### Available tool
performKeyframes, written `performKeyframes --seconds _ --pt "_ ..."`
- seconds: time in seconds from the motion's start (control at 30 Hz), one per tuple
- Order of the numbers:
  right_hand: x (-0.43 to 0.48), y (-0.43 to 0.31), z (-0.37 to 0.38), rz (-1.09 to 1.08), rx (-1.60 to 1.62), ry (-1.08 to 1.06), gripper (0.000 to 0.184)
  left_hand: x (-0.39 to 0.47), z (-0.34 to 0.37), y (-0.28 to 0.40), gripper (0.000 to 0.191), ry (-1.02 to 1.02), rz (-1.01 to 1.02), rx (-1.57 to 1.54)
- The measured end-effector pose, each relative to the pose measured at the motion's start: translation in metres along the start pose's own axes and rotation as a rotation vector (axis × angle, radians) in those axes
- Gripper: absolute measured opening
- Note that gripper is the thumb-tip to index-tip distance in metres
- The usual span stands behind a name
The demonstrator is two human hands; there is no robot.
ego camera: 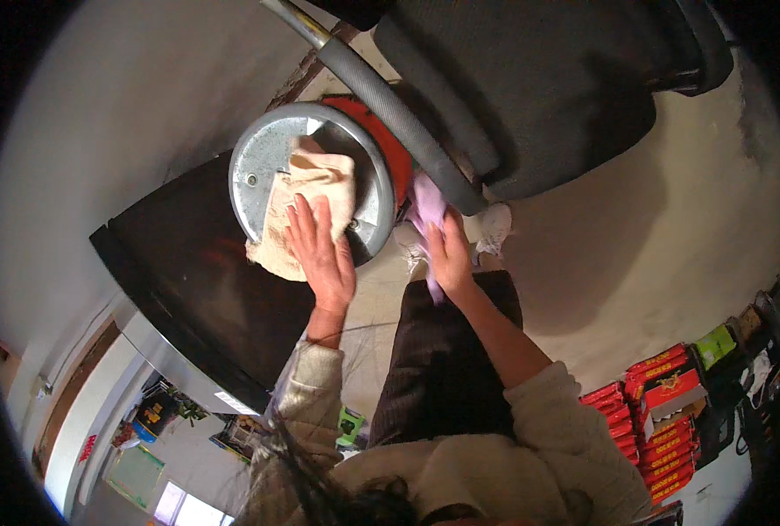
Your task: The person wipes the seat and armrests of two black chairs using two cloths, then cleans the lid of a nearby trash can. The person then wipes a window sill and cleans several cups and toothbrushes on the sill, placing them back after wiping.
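Observation:
My left hand lies flat on a folded cream cloth, fingers stretched out and not wrapped around it. Beneath the cloth is a round metal disc with a raised grey rim and bolt heads; the cloth covers its middle and hangs over the near edge. To the right of the disc, my right hand grips a lilac cloth, which hangs out above and below the fingers. A red part shows under the disc's right side, mostly hidden.
A black-topped cabinet or appliance stands left of the disc. A black chair is at the upper right, with a grey padded bar slanting close to the disc. Red boxes are stacked at the lower right.

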State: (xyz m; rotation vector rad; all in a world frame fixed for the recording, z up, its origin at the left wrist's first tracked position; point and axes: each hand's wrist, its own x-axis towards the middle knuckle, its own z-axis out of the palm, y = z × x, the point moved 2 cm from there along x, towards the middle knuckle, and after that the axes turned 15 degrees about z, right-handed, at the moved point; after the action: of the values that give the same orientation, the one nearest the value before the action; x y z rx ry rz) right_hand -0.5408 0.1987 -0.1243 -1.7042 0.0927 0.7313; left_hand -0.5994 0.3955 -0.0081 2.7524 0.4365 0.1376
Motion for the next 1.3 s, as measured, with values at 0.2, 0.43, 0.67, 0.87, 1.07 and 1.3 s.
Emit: performKeyframes --seconds 0.2,0.43,0.67,0.87,1.07,1.3 --pt "0.057 -0.019 0.056 0.013 0.055 0.036 0.025 -0.002 0.002 -0.001 0.061 -0.036 0.017 0.110" --pt "0.153 -0.005 0.071 -0.245 -0.128 0.105 0.034 -0.001 0.009 0.003 0.061 -0.041 0.038 0.157" --pt "0.127 0.003 0.063 -0.300 -0.059 0.208 0.035 -0.004 0.008 0.000 0.059 -0.003 0.067 0.127" --pt "0.118 -0.032 0.055 -0.154 0.211 0.122 0.032 -0.011 -0.005 0.003 0.039 0.141 0.095 -0.090" --pt "0.199 -0.080 0.090 -0.236 -0.161 -0.121 0.033 -0.013 -0.009 0.004 0.026 0.144 0.147 -0.185" --pt "0.225 -0.023 0.072 -0.087 0.233 -0.130 0.035 -0.013 -0.003 0.005 0.022 0.185 0.087 -0.106"
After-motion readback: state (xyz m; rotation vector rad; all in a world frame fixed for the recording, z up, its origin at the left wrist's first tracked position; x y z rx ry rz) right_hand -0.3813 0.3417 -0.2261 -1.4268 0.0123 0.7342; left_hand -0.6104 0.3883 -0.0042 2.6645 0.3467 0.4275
